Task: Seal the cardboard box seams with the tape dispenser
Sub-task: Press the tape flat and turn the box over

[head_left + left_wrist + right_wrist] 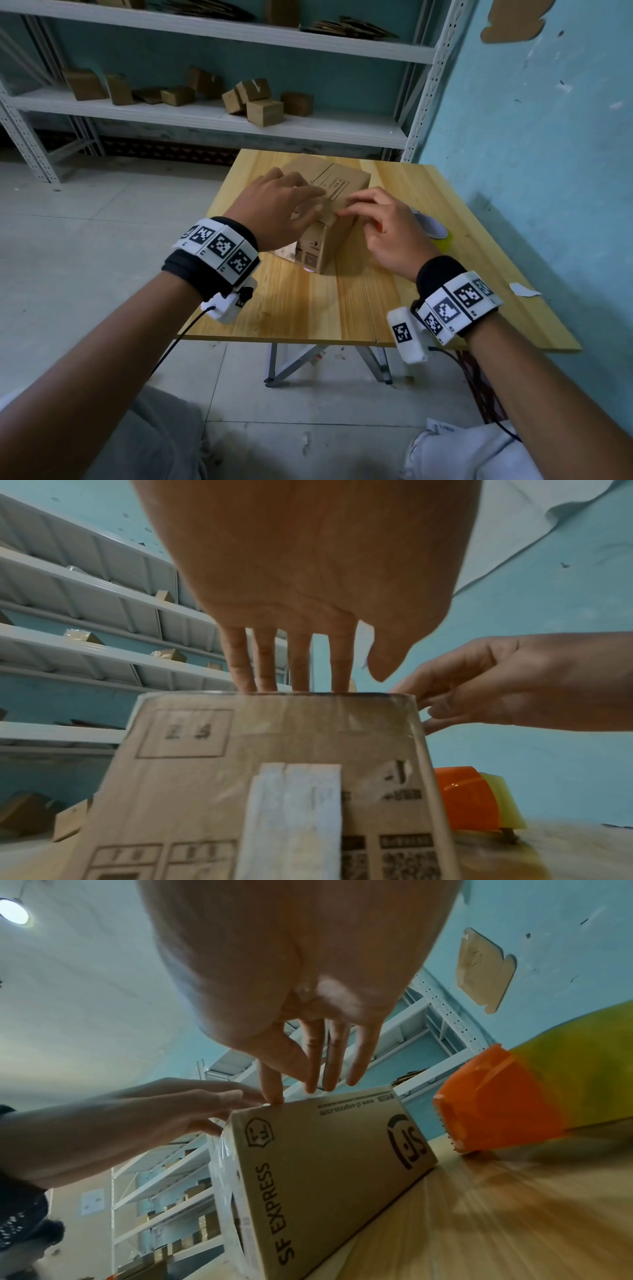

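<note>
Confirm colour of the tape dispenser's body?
Orange, around a yellowish tape roll; the tape dispenser shows best in the right wrist view.

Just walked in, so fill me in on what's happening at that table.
A person is working on a cardboard box on the wooden table. The left hand lies flat on the box top, fingers straight. The right hand touches the near top edge with its fingertips. The tape dispenser sits unused on the table, to the right of the box.

A wooden table (pixel 308 308) stands near the teal wall (pixel 548 137). Far behind, grey metal shelves (pixel 205 116) hold small cardboard boxes (pixel 263 111). A paper scrap (pixel 524 289) lies right.
</note>
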`<state>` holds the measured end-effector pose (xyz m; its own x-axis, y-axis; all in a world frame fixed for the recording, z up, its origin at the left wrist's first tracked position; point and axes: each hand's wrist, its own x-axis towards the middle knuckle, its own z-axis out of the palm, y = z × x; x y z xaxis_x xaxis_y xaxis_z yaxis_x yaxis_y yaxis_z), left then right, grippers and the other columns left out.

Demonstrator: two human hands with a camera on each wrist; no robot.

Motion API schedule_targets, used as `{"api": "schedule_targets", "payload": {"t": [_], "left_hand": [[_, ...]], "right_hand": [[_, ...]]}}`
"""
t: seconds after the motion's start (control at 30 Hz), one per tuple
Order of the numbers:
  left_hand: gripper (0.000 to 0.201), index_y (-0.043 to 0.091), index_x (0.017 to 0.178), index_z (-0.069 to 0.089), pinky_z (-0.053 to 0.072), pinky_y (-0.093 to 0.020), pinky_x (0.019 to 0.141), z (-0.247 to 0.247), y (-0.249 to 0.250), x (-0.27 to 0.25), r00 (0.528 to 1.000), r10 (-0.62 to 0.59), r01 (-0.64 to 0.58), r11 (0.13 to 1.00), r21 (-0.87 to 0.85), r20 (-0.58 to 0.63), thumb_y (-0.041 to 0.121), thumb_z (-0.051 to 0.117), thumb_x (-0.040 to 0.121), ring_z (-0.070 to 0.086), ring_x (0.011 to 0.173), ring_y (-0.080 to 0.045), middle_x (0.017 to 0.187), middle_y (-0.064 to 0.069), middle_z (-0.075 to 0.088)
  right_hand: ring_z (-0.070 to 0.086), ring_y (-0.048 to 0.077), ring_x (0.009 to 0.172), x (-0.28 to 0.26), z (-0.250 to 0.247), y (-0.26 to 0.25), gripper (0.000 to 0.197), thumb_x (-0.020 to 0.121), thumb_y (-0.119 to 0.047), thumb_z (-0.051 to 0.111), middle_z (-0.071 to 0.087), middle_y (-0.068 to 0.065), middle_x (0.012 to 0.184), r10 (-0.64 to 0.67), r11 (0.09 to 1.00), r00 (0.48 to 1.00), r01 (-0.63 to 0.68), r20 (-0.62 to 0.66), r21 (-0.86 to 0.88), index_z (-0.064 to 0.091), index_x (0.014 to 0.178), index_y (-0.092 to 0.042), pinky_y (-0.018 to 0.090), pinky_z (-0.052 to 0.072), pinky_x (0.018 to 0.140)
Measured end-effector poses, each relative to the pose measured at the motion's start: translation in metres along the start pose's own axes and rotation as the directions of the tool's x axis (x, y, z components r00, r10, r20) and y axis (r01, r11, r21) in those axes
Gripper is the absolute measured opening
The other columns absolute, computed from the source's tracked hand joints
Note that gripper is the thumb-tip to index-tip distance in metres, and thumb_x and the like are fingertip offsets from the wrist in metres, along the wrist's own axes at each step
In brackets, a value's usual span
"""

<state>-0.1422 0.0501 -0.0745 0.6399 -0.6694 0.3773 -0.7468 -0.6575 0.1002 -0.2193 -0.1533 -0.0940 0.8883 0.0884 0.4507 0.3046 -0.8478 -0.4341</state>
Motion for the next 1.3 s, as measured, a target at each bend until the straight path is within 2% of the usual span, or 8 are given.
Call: {"api": "schedule_targets", "payload": {"t": [0.17,0.47,0.67,0.8,0.93,1.1,1.2,1.3], "left_hand": [[0.06,0.031,0.131,0.055,0.04,-0.038,0.094,0.0,0.002,0.003,0.998,-0.054,0.051,0.996,0.073,0.039,0.067,0.04,0.085,0.043,0.112,-0.021,0.129,0.002,0.052],[0.041,0.028,0.124,0.059,0.04,-0.033,0.089,-0.014,-0.001,0.001,0.993,-0.053,0.056,0.998,-0.029,0.103,0.049,0.051,0.089,0.045,0.114,-0.018,0.126,0.003,0.053],[0.036,0.029,0.121,0.058,0.039,-0.031,0.085,-0.017,-0.004,0.0,0.989,-0.108,0.115,0.991,-0.067,0.101,0.045,0.049,0.091,0.051,0.111,-0.019,0.122,0.004,0.053],[0.042,0.032,0.131,0.053,0.039,-0.031,0.087,-0.015,-0.002,0.003,0.985,-0.139,0.141,0.99,-0.01,0.099,0.049,0.042,0.094,0.052,0.113,-0.019,0.125,0.006,0.052],[0.045,0.03,0.13,0.056,0.041,-0.034,0.088,-0.012,-0.002,0.01,0.98,-0.164,0.16,0.986,0.044,0.111,0.051,0.036,0.096,0.052,0.111,-0.019,0.124,0.004,0.053],[0.05,0.027,0.129,0.057,0.033,-0.038,0.099,-0.006,-0.003,0.015,0.987,-0.132,0.118,0.983,0.144,0.089,0.055,0.035,0.095,0.045,0.117,-0.021,0.124,0.001,0.055],[0.052,0.026,0.128,0.057,0.034,-0.038,0.098,-0.003,-0.003,0.016,0.988,-0.136,0.123,0.98,0.158,0.077,0.057,0.031,0.094,0.047,0.115,-0.021,0.124,0.0,0.056],[0.057,0.029,0.137,0.046,0.036,-0.038,0.097,0.002,-0.001,0.016,0.985,-0.16,0.152,0.982,0.111,0.068,0.062,0.031,0.092,0.047,0.116,-0.022,0.128,-0.003,0.052]], "right_hand": [[0.042,0.011,0.131,0.005,0.0,-0.004,0.037,0.095,0.002,0.048,0.054,-0.001,0.137,-0.004,0.999,0.999,0.002,0.046,0.043,0.069,0.12,-0.014,0.013,0.029,0.107],[0.037,0.016,0.14,0.017,-0.008,0.015,0.036,0.102,-0.015,0.048,0.046,0.001,0.15,0.11,0.994,0.994,-0.11,0.003,-0.014,0.057,0.137,-0.019,0.022,0.021,0.111],[0.036,0.017,0.142,0.016,-0.008,0.018,0.036,0.104,-0.029,0.046,0.048,0.002,0.148,0.118,0.984,0.993,-0.115,0.019,-0.135,0.057,0.137,-0.022,0.036,0.024,0.118],[0.053,0.019,0.128,0.013,-0.01,0.013,0.031,0.101,-0.031,0.051,0.063,0.003,0.133,0.056,0.978,0.996,-0.069,-0.067,-0.196,0.066,0.126,-0.022,0.032,0.036,0.107],[0.065,0.018,0.098,0.01,-0.011,0.004,0.029,0.1,-0.03,0.051,0.072,0.0,0.11,-0.037,0.959,0.991,-0.002,-0.132,-0.283,0.071,0.117,-0.017,0.028,0.047,0.083],[0.064,0.019,0.074,0.004,-0.01,-0.012,0.026,0.097,-0.032,0.053,0.075,0.0,0.089,-0.149,0.896,0.977,0.067,-0.154,-0.439,0.074,0.102,-0.017,0.032,0.045,0.077],[0.05,0.015,0.062,0.001,-0.012,-0.022,0.026,0.095,-0.032,0.055,0.069,-0.001,0.072,-0.16,0.916,0.97,0.077,-0.182,-0.393,0.075,0.093,-0.017,0.028,0.039,0.07],[0.052,0.012,0.064,0.001,-0.012,-0.028,0.027,0.094,-0.035,0.051,0.066,-0.001,0.072,-0.136,0.959,0.982,0.098,-0.129,-0.266,0.075,0.097,-0.021,0.03,0.047,0.066]]}}
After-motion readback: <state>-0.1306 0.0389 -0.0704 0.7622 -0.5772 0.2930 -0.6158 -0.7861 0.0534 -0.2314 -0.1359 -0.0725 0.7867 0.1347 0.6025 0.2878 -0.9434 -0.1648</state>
